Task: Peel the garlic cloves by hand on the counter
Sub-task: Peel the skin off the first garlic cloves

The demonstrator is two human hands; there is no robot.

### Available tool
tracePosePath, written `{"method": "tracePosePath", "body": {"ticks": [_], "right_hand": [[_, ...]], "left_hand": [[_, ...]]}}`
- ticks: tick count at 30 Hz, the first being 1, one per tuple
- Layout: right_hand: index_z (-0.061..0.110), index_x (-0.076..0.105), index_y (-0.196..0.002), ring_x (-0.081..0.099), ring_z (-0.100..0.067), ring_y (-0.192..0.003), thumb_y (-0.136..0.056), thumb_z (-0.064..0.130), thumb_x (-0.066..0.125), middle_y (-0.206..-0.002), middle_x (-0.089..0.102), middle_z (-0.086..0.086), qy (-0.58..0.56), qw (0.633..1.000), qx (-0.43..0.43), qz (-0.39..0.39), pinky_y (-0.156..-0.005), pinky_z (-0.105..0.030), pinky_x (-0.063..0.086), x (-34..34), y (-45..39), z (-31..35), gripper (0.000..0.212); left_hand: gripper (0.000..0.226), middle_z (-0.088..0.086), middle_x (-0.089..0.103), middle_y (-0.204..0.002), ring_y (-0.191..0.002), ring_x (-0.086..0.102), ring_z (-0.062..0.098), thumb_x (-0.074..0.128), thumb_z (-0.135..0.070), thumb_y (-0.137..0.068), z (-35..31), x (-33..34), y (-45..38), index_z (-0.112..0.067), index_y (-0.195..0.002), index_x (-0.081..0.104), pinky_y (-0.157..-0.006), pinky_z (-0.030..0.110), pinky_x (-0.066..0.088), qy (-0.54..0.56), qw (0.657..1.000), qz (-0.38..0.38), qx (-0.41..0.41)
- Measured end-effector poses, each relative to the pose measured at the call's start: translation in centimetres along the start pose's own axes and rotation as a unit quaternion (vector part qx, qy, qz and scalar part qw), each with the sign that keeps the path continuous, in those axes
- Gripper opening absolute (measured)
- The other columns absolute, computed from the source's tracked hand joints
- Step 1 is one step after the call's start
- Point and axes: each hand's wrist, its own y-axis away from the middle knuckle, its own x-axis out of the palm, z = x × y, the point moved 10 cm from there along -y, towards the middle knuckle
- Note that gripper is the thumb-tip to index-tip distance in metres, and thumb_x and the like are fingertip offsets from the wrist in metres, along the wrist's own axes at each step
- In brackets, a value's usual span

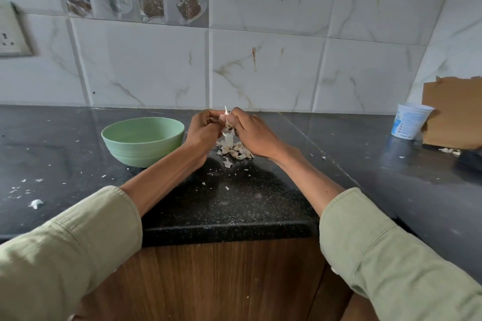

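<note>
My left hand (203, 129) and my right hand (250, 133) meet above the black counter (234, 203), fingertips together. Between them they pinch a small white garlic clove (224, 117), with a thin strip of skin sticking up from it. Most of the clove is hidden by my fingers. Directly beneath my hands lies a pile of white garlic skins (233, 148). A pale green bowl (143, 142) stands on the counter just left of my left hand; what it holds cannot be seen from here.
Small white skin flakes (35, 203) are scattered over the counter. A white plastic tub (410, 124) and a piece of brown cardboard (453, 112) stand at the far right by the tiled wall. A wall socket (13, 31) is at the upper left.
</note>
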Motion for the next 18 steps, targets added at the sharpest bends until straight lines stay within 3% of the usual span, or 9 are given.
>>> {"method": "tracePosePath", "body": {"ticks": [2, 5, 8, 12, 15, 18], "right_hand": [[0.016, 0.047, -0.103, 0.052, -0.022, -0.057, -0.116, 0.035, 0.033, -0.069, 0.056, -0.007, 0.008, 1.0, -0.006, 0.008, -0.055, -0.036, 0.038, 0.0, 0.1, 0.1, 0.027], [0.018, 0.044, -0.101, 0.038, -0.016, -0.051, -0.116, 0.04, 0.033, -0.063, 0.045, 0.0, 0.016, 1.0, -0.013, 0.0, -0.051, -0.032, 0.029, -0.4, 0.1, 0.1, 0.029], [0.022, 0.042, -0.096, 0.041, -0.018, -0.053, -0.112, 0.052, 0.033, -0.065, 0.047, -0.004, 0.025, 0.999, -0.027, -0.008, -0.051, -0.03, 0.032, -0.4, 0.1, 0.3, 0.035], [0.018, 0.047, -0.099, 0.042, -0.016, -0.055, -0.114, 0.042, 0.04, -0.069, 0.054, -0.01, 0.019, 0.999, -0.031, -0.022, -0.051, -0.027, 0.029, -0.8, 0.0, 0.3, 0.029], [0.013, 0.05, -0.098, 0.04, -0.013, -0.054, -0.114, 0.032, 0.045, -0.068, 0.052, -0.003, -0.026, 0.998, -0.02, -0.045, -0.049, -0.024, 0.028, -1.3, 0.0, 0.2, 0.025], [0.007, 0.055, -0.097, 0.05, -0.021, -0.055, -0.112, 0.021, 0.049, -0.069, 0.058, -0.004, -0.058, 0.996, 0.01, -0.068, -0.054, -0.038, 0.043, -2.1, 0.0, -0.7, 0.021]], "left_hand": [[0.006, 0.003, 0.063, -0.084, -0.075, 0.056, 0.012, 0.062, -0.006, -0.105, -0.1, 0.0, 0.1, -0.009, -0.103, 0.067, -0.074, 0.029, 0.051, 0.013, 1.0, 0.013, -0.004], [0.006, 0.004, 0.063, -0.085, -0.075, 0.056, 0.013, 0.062, -0.004, -0.104, 0.0, 0.1, 0.2, -0.007, -0.104, 0.067, -0.073, 0.031, 0.052, 0.024, 1.0, 0.018, -0.012], [0.006, 0.003, 0.065, -0.082, -0.072, 0.058, 0.011, 0.063, -0.004, -0.104, 0.1, 0.0, 0.1, -0.008, -0.102, 0.067, -0.07, 0.029, 0.051, 0.033, 0.999, 0.011, -0.019], [0.011, 0.0, 0.067, -0.081, -0.068, 0.06, 0.008, 0.067, -0.018, -0.104, 0.5, 0.2, 0.0, -0.008, -0.107, 0.068, -0.073, 0.031, 0.051, 0.055, 0.998, 0.019, -0.033], [0.026, 0.005, 0.071, -0.094, -0.077, 0.066, 0.012, 0.068, -0.032, -0.101, 0.6, 0.6, 0.2, -0.009, -0.113, 0.068, -0.076, 0.03, 0.054, 0.09, 0.994, 0.042, -0.04], [0.04, 0.008, 0.072, -0.097, -0.085, 0.069, 0.016, 0.073, -0.034, -0.094, 0.1, 1.1, 0.5, -0.005, -0.12, 0.067, -0.079, 0.027, 0.057, 0.119, 0.991, 0.061, -0.031]]}}
